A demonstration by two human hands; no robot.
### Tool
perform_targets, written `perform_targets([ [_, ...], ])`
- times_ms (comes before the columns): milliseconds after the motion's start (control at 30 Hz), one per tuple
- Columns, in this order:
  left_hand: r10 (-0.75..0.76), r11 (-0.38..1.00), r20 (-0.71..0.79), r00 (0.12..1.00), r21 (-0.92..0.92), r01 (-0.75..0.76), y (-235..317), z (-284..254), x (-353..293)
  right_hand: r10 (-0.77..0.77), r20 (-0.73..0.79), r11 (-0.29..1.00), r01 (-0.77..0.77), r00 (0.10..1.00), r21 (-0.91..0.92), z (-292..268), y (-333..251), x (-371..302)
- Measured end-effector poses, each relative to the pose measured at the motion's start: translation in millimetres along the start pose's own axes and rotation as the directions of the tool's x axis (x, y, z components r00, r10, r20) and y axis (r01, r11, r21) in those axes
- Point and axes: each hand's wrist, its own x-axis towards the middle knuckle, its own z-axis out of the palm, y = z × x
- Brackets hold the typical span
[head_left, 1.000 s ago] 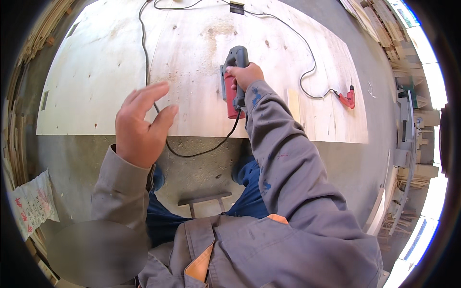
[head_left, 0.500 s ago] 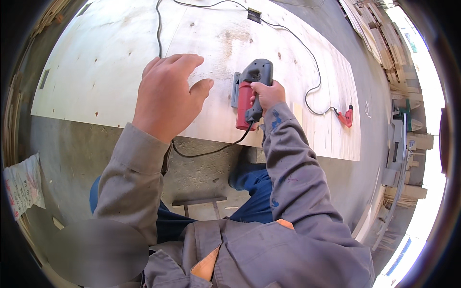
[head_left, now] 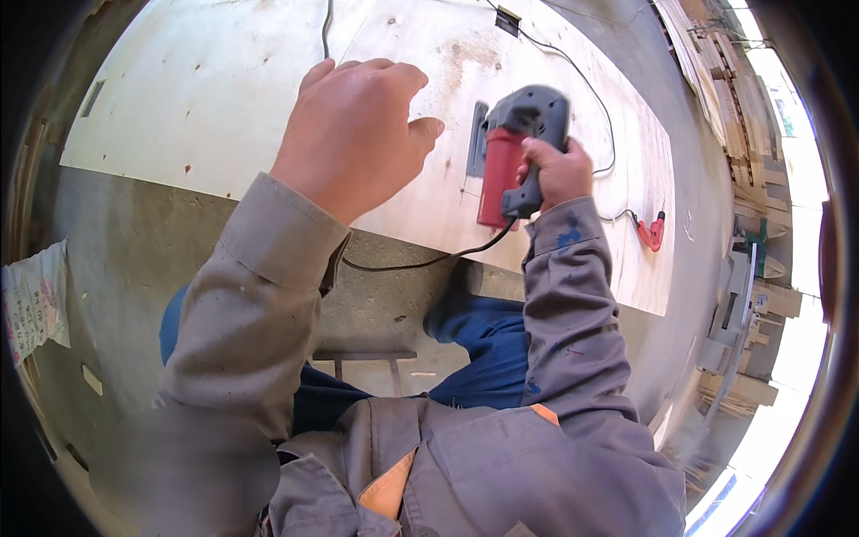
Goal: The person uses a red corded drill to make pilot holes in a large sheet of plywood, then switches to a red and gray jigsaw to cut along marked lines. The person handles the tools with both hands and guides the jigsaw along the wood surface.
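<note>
My right hand (head_left: 564, 172) grips the grey handle of a red and grey jigsaw (head_left: 504, 179) over the pale plywood sheet (head_left: 215, 134). Its flat grey base plate shows along the left side of the body, and the tool looks tipped over toward the right. Whether it touches the sheet I cannot tell. A black cord (head_left: 438, 261) runs from its rear end toward my left wrist. To the left, my left hand (head_left: 353, 134) hovers above the sheet, fingers loosely bent and thumb held apart, with nothing visible in it.
A red corded power tool (head_left: 652, 233) lies near the sheet's right end. Dark rectangular openings show in the sheet, one (head_left: 507, 21) at the far side. Stacked wood (head_left: 716, 80) stands beyond on the right, and a printed white sack (head_left: 38, 300) sits at the left.
The jigsaw in my right hand has moved rightward and slightly away from me. My left hand has also shifted right and farther out. The whole view has turned a little.
</note>
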Motion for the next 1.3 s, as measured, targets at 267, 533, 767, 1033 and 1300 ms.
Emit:
perform_targets([
  [267, -0.029, 0.999, 0.046, 0.999, 0.023, 0.028, 4.4, 5.3, 0.0, -0.278, -0.155, 0.942, 0.3, 0.948, 0.148, -65.7, -78.6, -55.8],
  [533, -0.012, 1.0, 0.195, 0.981, 0.027, 0.007, 26.4, 13.7, -4.6, -0.11, -0.258, 0.951, 0.177, 0.96, 0.253, -125.4, -10.1, -120.3],
  [767, 0.041, 0.997, 0.315, 0.948, 0.049, -0.06, 34.4, 29.4, -20.8, 0.123, -0.176, 0.977, -0.089, 0.977, 0.192, -158.4, 37.6, -127.9],
  [1033, -0.087, 0.994, 0.476, 0.875, -0.021, 0.11, 54.9, 58.3, -13.2, 0.087, -0.185, 0.969, -0.04, 0.979, 0.244, -168.7, 37.1, -116.3],
  [1300, -0.06, 0.998, 0.478, 0.876, -0.001, 0.069, 61.0, 75.9, -5.9, 0.129, -0.111, 0.965, -0.099, 0.985, 0.243, -168.5, 42.9, -111.9],
])
